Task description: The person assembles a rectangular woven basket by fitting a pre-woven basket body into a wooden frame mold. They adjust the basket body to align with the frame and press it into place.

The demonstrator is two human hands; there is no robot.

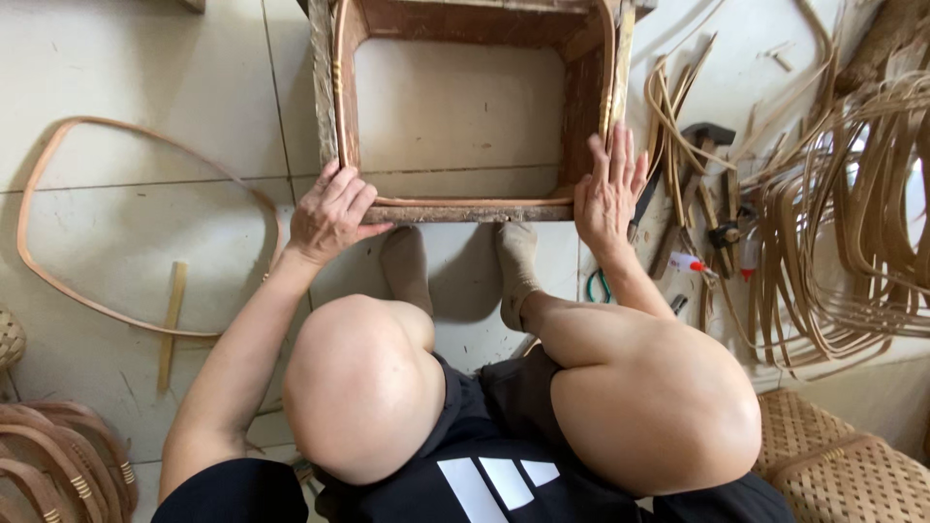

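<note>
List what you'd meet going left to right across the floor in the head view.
Bent cane loop → flat bamboo stick → left hand → wooden frame → right hand → hammer → bundle of cane strips.

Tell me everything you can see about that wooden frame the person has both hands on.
The wooden frame is a worn, reddish-brown rectangle of rough boards, open in the middle so the pale floor tiles show through. It lies flat on the floor in front of the seated person's socked feet. A thin strip of pale cane is bent round its inner walls. The left hand grips the near left corner; the right hand lies open-fingered on the near right corner. Its far edge is cut off.
</note>
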